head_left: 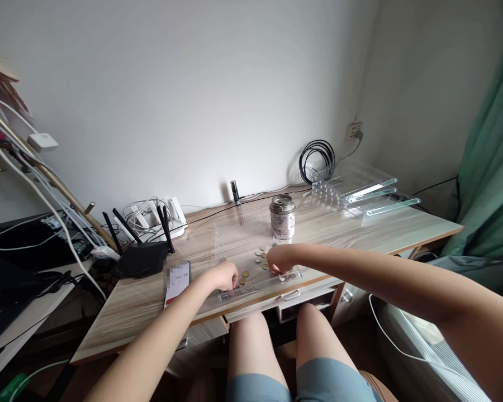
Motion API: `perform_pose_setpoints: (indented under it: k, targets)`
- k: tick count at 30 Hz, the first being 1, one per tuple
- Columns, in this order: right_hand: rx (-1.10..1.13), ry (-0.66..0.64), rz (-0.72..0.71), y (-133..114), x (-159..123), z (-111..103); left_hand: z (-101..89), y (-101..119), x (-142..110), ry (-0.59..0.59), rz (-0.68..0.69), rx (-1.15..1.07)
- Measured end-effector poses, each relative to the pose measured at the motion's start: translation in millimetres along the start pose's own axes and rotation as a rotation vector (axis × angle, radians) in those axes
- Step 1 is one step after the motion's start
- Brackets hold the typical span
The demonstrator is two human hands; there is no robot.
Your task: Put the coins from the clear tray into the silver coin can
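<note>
Loose coins, some silver and some gold-coloured, lie scattered on a clear plastic tray at the front of the desk. My left hand is closed, fingertips down at the tray's left front part, beside a few coins. At the right front of the tray my right hand is closed too, its fingers bent down among the coins. Whatever either hand pinches is hidden by the fingers. A round metal tin with a patterned label stands upright just behind my right hand.
A phone showing a timer lies left of my left hand. Behind it are a black router and white cables. A small dark bottle stands by the wall. Clear plastic shelves and a coiled black cable sit at the right.
</note>
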State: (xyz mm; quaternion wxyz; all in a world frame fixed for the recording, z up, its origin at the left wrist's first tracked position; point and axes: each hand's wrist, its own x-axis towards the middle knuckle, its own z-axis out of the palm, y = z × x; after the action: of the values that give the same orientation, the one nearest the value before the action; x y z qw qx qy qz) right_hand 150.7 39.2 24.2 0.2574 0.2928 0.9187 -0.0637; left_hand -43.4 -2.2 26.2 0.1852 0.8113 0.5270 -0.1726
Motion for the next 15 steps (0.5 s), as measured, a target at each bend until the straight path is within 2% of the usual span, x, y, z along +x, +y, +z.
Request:
perform_pose_setpoints:
  k: [8, 12, 15]
  targets:
    - [0.006, 0.030, 0.054, 5.9, -7.4, 3.3, -11.9, 9.7, -5.2, -0.060, 0.017, 0.015]
    - [0.034, 0.025, 0.049, 13.3, 3.6, 7.1, -10.5, 4.9, -3.2, -0.046, 0.036, -0.049]
    - [0.053, -0.030, 0.040, 20.5, 16.6, 9.5, -10.1, 3.5, -0.6, -0.047, 0.031, -0.046]
